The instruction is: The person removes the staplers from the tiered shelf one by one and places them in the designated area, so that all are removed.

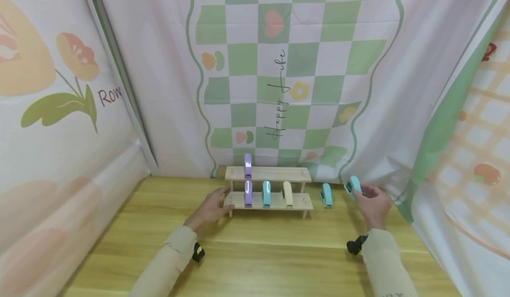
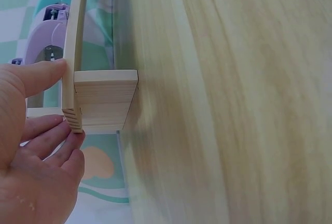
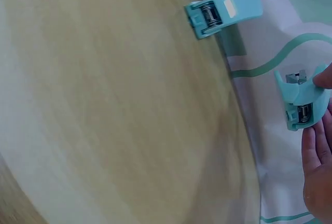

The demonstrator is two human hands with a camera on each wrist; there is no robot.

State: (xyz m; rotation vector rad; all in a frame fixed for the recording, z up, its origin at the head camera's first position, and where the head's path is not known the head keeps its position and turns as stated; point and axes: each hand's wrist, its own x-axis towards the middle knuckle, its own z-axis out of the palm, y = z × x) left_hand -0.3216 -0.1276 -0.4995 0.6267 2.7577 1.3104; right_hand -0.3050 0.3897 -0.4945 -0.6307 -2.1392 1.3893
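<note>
My left hand [image 1: 208, 210] grips the left end of the two-tier wooden rack [image 1: 235, 200]. The left wrist view shows its thumb [image 2: 47, 74] on the lower board's top and its curled fingers beneath. At the right, my right hand [image 1: 374, 203] holds a teal stapler [image 1: 353, 185] between thumb and fingers, above the table's back part. Another teal stapler [image 1: 326, 195] stands on the table between that hand and the rack. On the lower tier sit a purple stapler [image 1: 249, 194], a blue stapler [image 1: 266, 194] and a cream stapler [image 1: 287, 194]. The upper tier bears another purple stapler [image 1: 248, 165].
The wood-grain table [image 1: 263, 261] reaches back to a hanging green-and-white checked cloth [image 1: 275, 89]. Printed fabric also hangs at the left [image 1: 59, 155] and right [image 1: 478, 168]. Black straps [image 1: 356, 245] circle both wrists.
</note>
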